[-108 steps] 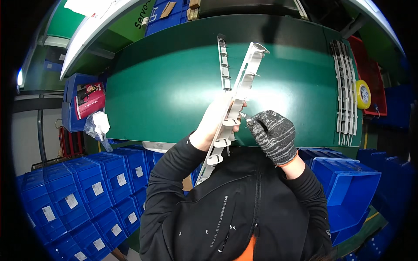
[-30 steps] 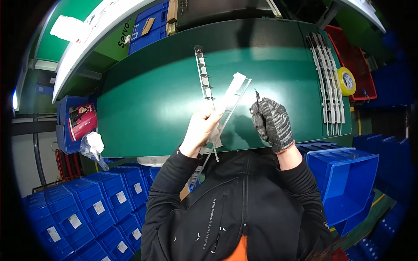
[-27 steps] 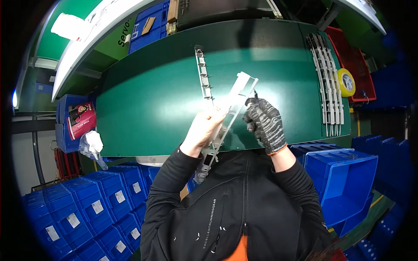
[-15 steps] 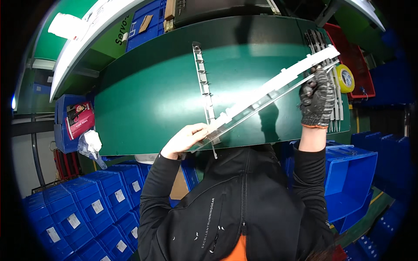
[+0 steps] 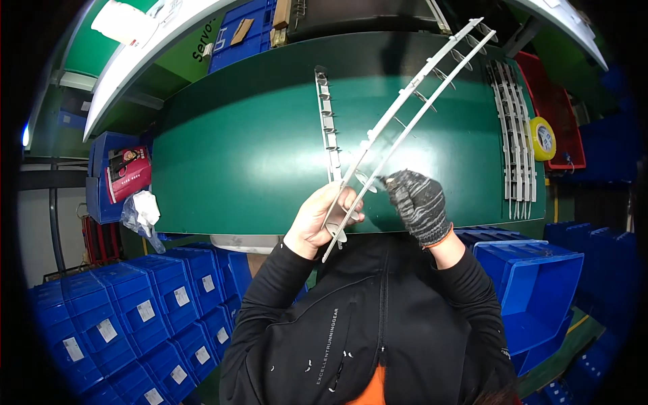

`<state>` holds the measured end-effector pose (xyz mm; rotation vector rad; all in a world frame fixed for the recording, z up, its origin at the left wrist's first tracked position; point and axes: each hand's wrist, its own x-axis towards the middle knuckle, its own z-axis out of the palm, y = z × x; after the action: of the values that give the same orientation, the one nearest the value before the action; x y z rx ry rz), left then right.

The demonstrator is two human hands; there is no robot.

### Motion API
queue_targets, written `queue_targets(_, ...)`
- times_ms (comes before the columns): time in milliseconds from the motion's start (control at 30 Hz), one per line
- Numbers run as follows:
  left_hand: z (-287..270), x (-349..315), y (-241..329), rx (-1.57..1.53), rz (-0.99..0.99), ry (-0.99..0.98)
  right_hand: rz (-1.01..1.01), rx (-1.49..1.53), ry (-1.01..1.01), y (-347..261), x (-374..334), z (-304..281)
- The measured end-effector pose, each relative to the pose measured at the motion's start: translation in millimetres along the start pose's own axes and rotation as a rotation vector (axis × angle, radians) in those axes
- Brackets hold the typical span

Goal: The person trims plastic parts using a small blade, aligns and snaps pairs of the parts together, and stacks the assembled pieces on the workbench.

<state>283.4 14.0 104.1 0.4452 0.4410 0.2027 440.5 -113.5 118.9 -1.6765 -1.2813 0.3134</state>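
Note:
My bare left hand (image 5: 327,212) is closed round the near end of a long pale twin-rail strip (image 5: 405,91), whose two thin rails are joined by curved cross pieces. The strip is raised above the green table (image 5: 229,148) and slants away to the far right. My right hand (image 5: 420,208), in a grey-black knit glove, is beside the near part of the strip. Its fingers are curled together with a small dark tip at them; what they hold is too small to make out. A similar narrow strip (image 5: 329,125) lies on the table beyond my left hand.
Several pale strips (image 5: 516,135) lie side by side at the table's right end, next to a yellow tape roll (image 5: 543,139) and a red bin (image 5: 563,115). Blue crates (image 5: 145,310) are stacked at the lower left. An open blue crate (image 5: 540,297) stands lower right.
The strip has swung steeper and turned, so both rails now show apart. My right hand has let go of its far end and moved left, close to my left hand.

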Motion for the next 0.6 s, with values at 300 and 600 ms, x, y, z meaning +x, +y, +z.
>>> queue_targets(300,2.1,14.5,-5.1,0.32,0.118,0.071,0.137,-0.041,-0.063,-15.7,-3.7,2.0)
queue_targets(600,5.5,20.4,-17.6,0.455,0.235,0.153,0.174,-0.246,-0.024,-8.8,-6.1,13.4)
